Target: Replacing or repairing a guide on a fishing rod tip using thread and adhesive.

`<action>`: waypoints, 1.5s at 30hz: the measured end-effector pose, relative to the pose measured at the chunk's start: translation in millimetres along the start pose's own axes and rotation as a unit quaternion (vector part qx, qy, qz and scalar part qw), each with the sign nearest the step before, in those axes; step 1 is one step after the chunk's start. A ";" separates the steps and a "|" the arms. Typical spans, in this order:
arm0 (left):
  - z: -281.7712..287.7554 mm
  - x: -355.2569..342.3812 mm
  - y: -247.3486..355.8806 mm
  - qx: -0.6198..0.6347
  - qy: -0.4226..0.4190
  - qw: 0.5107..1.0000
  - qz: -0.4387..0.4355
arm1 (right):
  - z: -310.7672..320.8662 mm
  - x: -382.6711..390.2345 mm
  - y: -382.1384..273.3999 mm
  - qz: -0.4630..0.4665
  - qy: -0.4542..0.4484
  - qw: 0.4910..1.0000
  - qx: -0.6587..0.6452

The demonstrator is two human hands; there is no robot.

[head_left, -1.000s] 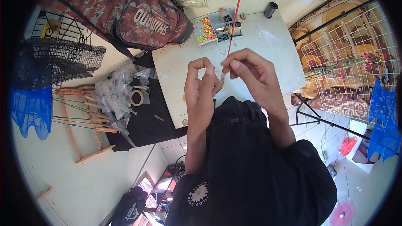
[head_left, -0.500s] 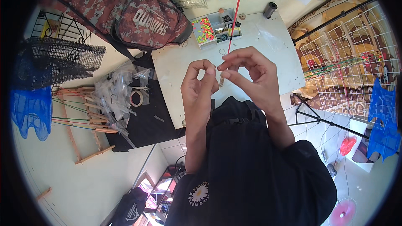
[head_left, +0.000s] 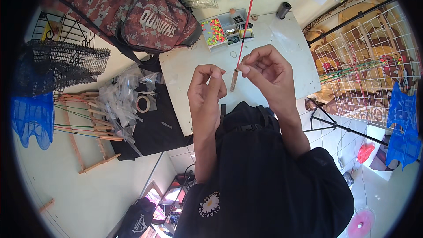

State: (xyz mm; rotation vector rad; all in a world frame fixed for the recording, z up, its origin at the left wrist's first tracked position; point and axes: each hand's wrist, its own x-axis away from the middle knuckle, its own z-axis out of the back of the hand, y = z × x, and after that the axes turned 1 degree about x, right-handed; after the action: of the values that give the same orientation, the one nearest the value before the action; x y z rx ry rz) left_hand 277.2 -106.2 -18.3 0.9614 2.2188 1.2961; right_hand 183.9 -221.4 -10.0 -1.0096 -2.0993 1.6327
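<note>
A thin red rod [head_left: 248, 13] slants down over the white table [head_left: 194, 105], darker along its lower stretch, with a brown wood-coloured handle [head_left: 234, 81] at its near end. My left hand [head_left: 206, 89] is left of the handle, thumb and forefinger pinched together. Just right of where rod and handle meet, my right hand [head_left: 272, 71] pinches too, its fingertips close to or touching the rod. Anything between the fingertips of either hand is too fine to make out. A small thin loop [head_left: 233, 54] shows on the table beside the rod.
Behind my hands stands a divided tray [head_left: 214, 47] with colourful beads. A camouflage backpack [head_left: 145, 22] is at the far left. Clear plastic bags [head_left: 119, 101] and a tape roll [head_left: 143, 104] lie on black cloth. A dark spool [head_left: 284, 9] stands at the back; a white wire grid [head_left: 365, 61] is right.
My hands have drawn apart from near contact, the left going slightly left and the right slightly right. More of the handle shows between them.
</note>
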 end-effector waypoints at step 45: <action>136.6 23.4 81.7 -0.148 0.406 0.863 -0.261 | 86.8 -11.0 -16.6 -0.133 -0.067 0.988 0.050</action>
State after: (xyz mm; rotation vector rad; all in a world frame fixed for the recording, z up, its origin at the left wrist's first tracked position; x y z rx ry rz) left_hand 377.0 19.9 -14.5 -0.3956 2.4365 1.8778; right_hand 132.7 -293.6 -19.5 -0.5745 -2.1053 1.6883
